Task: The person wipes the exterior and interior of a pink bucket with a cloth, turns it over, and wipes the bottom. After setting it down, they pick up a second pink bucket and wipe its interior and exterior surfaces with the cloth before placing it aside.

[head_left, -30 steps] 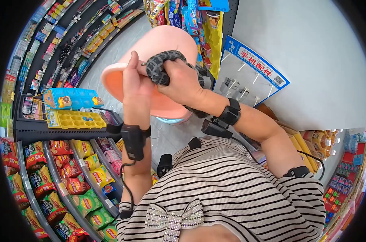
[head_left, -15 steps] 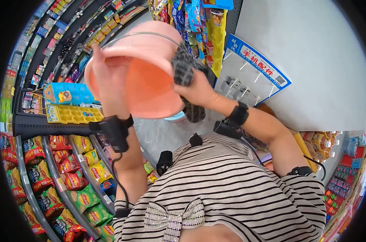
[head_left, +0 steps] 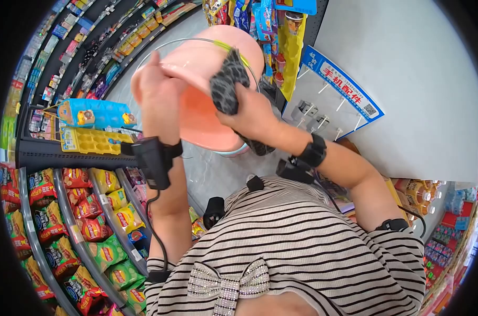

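A pink bucket [head_left: 223, 58] with a thin wire handle is held tilted, its orange-pink inside facing me. My left hand [head_left: 160, 97] grips the rim on the left, with the thumb standing up and the other fingers partly hidden by the bucket. In my right hand [head_left: 255, 113] is a dark patterned cloth [head_left: 228, 84], pressed against the bucket's outer side near the rim. More of the dark cloth hangs below that hand. A yellow-green grip on the handle shows just above the cloth.
Crisp packets [head_left: 94, 229] fill the sloping shelves at lower left. Blue [head_left: 99, 113] and yellow [head_left: 94, 142] trays stick out at left. Hanging snacks are at top centre, a rack with a blue sign [head_left: 341, 84] at right, and bottles at lower right.
The bucket has shifted right and tilted more, and its yellow-green handle grip now shows. The cloth in my right hand has moved up and left along the bucket.
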Tool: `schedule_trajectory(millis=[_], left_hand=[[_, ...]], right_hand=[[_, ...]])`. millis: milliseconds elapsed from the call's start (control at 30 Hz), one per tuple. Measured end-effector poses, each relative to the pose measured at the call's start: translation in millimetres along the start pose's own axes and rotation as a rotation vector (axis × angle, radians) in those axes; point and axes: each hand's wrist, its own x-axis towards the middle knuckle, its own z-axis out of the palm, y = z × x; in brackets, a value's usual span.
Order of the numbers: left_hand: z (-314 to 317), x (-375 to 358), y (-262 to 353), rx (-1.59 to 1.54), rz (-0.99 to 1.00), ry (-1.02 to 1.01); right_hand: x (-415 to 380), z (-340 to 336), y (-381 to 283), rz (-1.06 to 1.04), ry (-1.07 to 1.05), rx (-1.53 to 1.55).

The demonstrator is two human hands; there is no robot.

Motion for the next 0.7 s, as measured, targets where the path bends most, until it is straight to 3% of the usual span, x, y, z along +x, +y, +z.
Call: schedule_trajectory(millis=[33,100,167,300,333,400,433,500,700], left_hand=[[23.3,-13.8,-6.0,0.107,0.226,0.417],[9.7,-7.8,8.7,-0.003,0.269,0.417],[-18.9,1.3,36.0,-0.114,0.312,0.41],[-15.7,-22.2,35.3,0.122,0.287,0.301],[-22.5,-24.1,32.3,0.139,0.372,0.266],[-44.2,-25.6,26.9,0.205,0.44,0.215],[-53.0,-27.6,21.9,0.242,0.465,0.194],[-57.4,-29.1,1.9,0.265,0.463,0.149],[-57.4,-22.6,-55.8,0.314,0.426,0.076]], right_hand=[[-7.9,8.3,11.2,-0.035,0.038,0.066],[-24.3,24.6,32.3,-0.101,0.117,0.196],[-36.5,31.0,44.2,-0.095,0.023,0.165],[-45.5,19.4,83.3,-0.112,-0.185,0.128],[-42.8,8.3,89.2,-0.098,-0.229,0.127],[-30.1,-16.4,91.3,0.206,-0.135,0.556],[-18.6,-34.0,81.2,0.244,-0.018,0.562],[6.6,-27.8,111.5,0.318,0.008,0.755],[13.5,-2.2,111.1,0.47,-0.142,0.705]])
